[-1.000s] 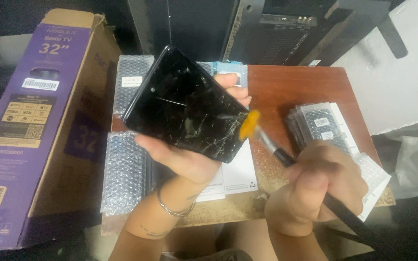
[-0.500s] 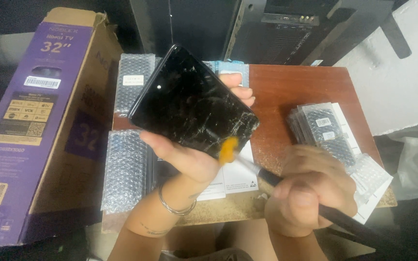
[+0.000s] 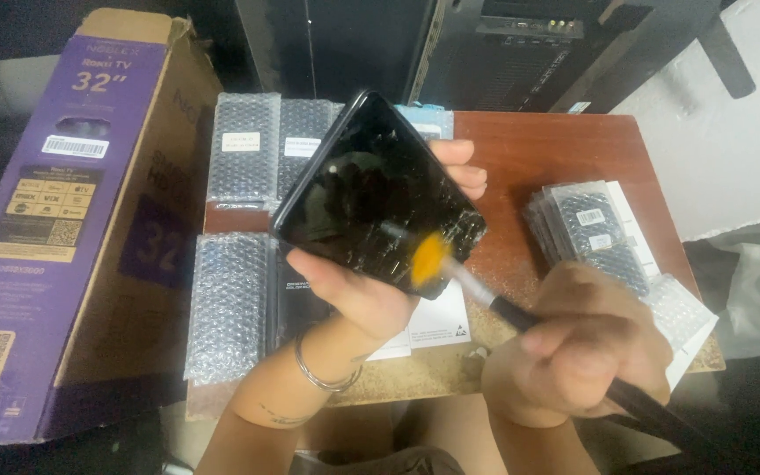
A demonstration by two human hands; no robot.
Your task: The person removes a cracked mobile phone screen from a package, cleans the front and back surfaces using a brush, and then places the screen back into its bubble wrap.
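Head view: left hand [image 3: 358, 295] grips cracked phone [image 3: 378, 193]; right hand [image 3: 573, 352] clasps brush [image 3: 485, 295], bristles touching glass; gentle sweeps seem needed.

Phone [image 3: 371, 189] glossy black w/ pale crack lines; brush [image 3: 485, 295] orange tip, black handle. Purple box [image 3: 54, 202] at table's [image 3: 556, 167] left edge; table reddish-brown wood; clear bubble-wrap packs [image 3: 241, 148] at back edge.

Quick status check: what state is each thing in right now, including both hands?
Phone: tilted, held off the table, glass cracked.
Brush: orange tip on the phone's lower corner.
Left hand: fingers wrapped around the phone.
Right hand: shut on the brush handle.
Bubble-wrap packs: closed, lying flat.
Stack of packs: piled at the table's right edge.
Box: on its side, top flap open.
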